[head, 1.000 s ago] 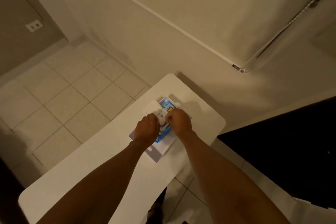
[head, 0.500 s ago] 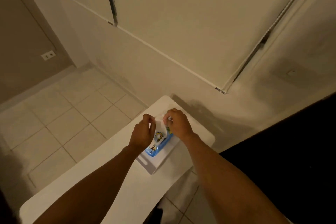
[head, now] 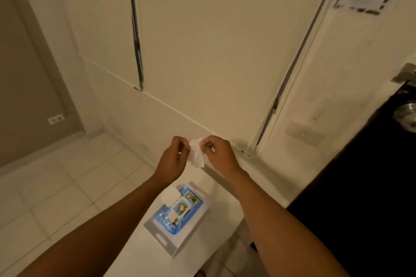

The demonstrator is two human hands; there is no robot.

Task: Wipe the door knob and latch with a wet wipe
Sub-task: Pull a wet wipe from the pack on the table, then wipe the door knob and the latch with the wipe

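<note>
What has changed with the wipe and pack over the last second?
Both hands, left hand and right hand, lifted off the pack and now pinch a freed wet wipe above it. The pack stays in its tray, lid open.

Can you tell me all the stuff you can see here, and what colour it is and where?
wet wipe: one, white, held up in the air between both hands
wipe pack: one, blue with a white lid flipped open, lying in the tray
tray: one, white, on the table
table: one, white, bottom middle
door knob: one, silver, on the dark door at the right edge
latch: one, silver, above the knob
wall socket: one, white, low on the left wall
floor tiles: many, pale, left side
left hand: one, pinching the wipe
right hand: one, pinching the wipe
</note>
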